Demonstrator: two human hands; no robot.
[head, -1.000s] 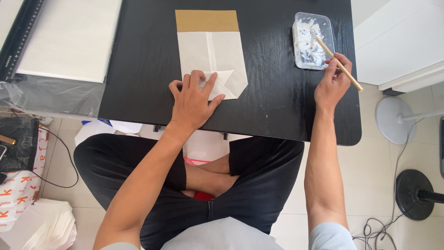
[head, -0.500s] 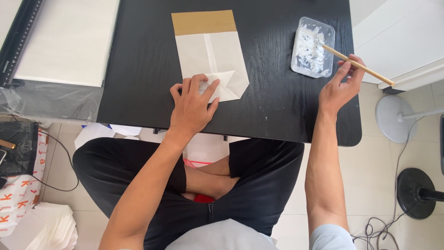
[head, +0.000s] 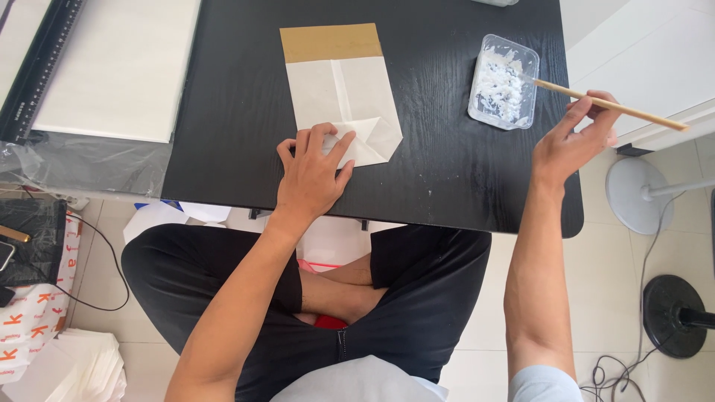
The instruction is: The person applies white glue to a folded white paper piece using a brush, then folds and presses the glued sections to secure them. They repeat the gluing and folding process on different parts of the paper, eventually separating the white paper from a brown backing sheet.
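head view, looking straight down at a black table (head: 238,104) with someone sitting cross-legged behind it. the left hand (head: 313,175) lies flat with fingers spread on the near end of a folded white paper bag (head: 339,93), pressing down right by the corner folds; nothing is gripped, it's just an open palm on paper. the bag lies lengthwise in the middle of the table, with a brown strip across its far end.

the right hand (head: 570,141) is up near the table's right edge, fingers pinched around a thin wooden stick (head: 607,104). the stick slants up to the left, and its far tip sits in a small clear plastic tray (head: 504,82) of white paste. the tray stands on the table well to the right of the bag, not touching it.

on the left there's a big white sheet (head: 112,67) with a black ruler (head: 37,67) along its left side. off to the right on the floor, a white fan base (head: 633,197) and a black round base (head: 674,316) with some cables.
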